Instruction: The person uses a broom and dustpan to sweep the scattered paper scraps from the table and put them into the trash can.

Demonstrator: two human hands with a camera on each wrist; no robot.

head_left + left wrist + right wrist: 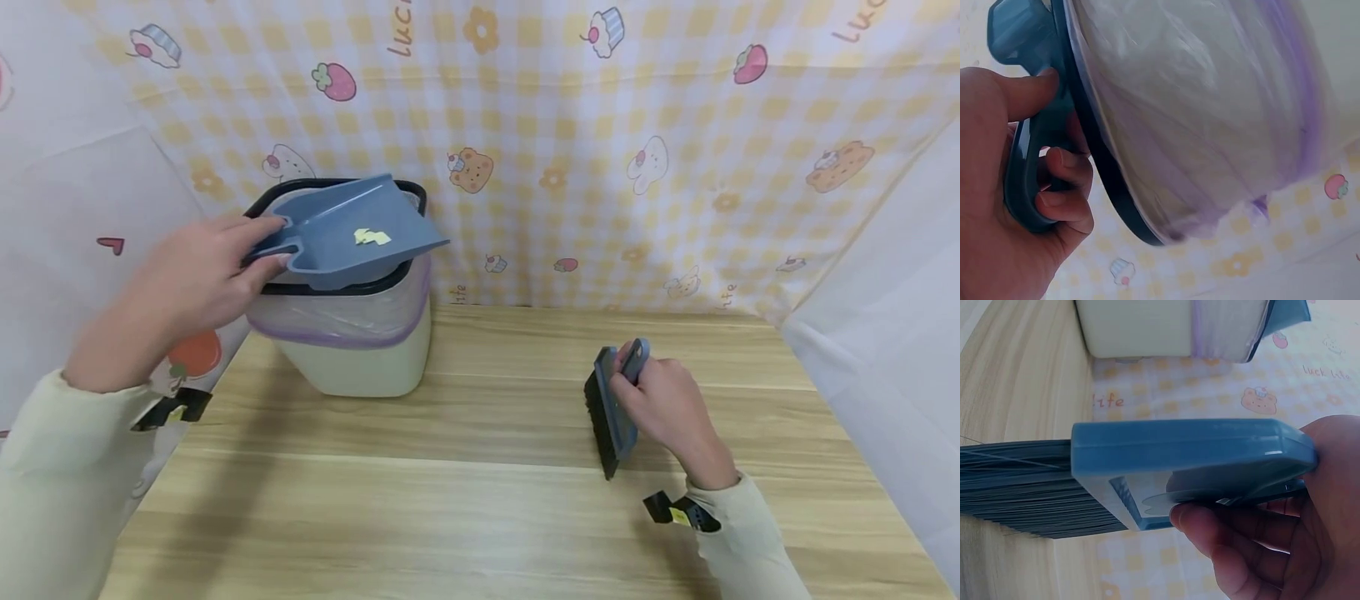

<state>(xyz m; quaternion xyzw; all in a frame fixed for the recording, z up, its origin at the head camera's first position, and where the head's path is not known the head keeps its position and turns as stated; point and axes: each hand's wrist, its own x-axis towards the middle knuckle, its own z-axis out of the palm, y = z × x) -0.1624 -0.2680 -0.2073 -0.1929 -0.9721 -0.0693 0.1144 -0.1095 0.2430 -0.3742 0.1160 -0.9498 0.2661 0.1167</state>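
Observation:
In the head view my left hand (213, 271) grips the handle of a blue dustpan (330, 221). The pan lies over the mouth of a pale green trash bin (367, 367), its wide lip toward the right. Small pale yellow scraps (371, 237) rest in the pan. The left wrist view has the fingers curled round the looped handle, right beside the bin's dark rim (1107, 169). On the right, my right hand (667, 404) holds a blue hand brush (617, 408) with dark bristles (1029, 487) above the wooden table.
A translucent bag with a purple band (337, 321) lines the bin. The wooden table (465, 500) spreads out in front. Behind it hangs a yellow checked cloth (555, 150), with white sheets (892, 275) at the sides.

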